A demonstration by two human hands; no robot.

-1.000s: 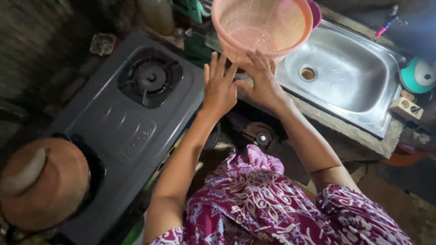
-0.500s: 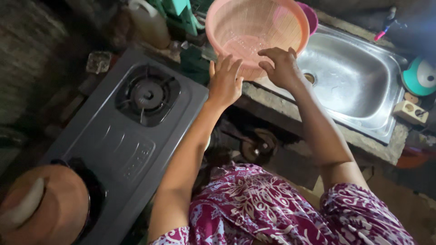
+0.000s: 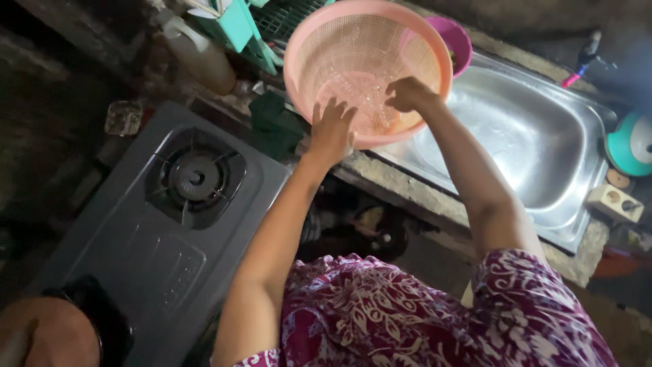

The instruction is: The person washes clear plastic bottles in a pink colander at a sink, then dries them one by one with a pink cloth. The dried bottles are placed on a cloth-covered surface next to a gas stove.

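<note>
Colander: round pink plastic colander (image 3: 367, 68) with fine perforated walls, tilted so its open bowl faces the camera, held up over the left end of the steel sink (image 3: 536, 146).
Left hand: left hand (image 3: 331, 129) lies on the near lower rim of the colander, fingers spread along the outside edge, supporting it rather than clamping it.
Right hand: right hand (image 3: 407, 94) reaches inside the colander bowl, fingers curled against the mesh; whether it pinches anything I cannot tell.
Handling: the colander looks light and fairly stiff, though thin plastic of this kind probably flexes if squeezed; likely wet and a little slippery. The thick rolled rim is the soundest place to hold, with hands at opposite sides.
Behind the colander: small magenta plastic bowl (image 3: 456, 42) peeks out past its far right rim, close or touching; teal plastic rack (image 3: 238, 27) and pale plastic bottle (image 3: 202, 56) stand to its left.
Left of the colander: grey two-burner gas stove (image 3: 156, 231), well apart, with a round clay-coloured pot (image 3: 47, 336) on the nearest burner.
Edges: rough concrete surface (image 3: 407, 194) runs beneath the colander along the sink's near edge.
Open room: the sink basin to the right of the colander shows bare steel, with a tap (image 3: 584, 58) at its far corner and a teal round object (image 3: 631, 143) beyond its right end.
</note>
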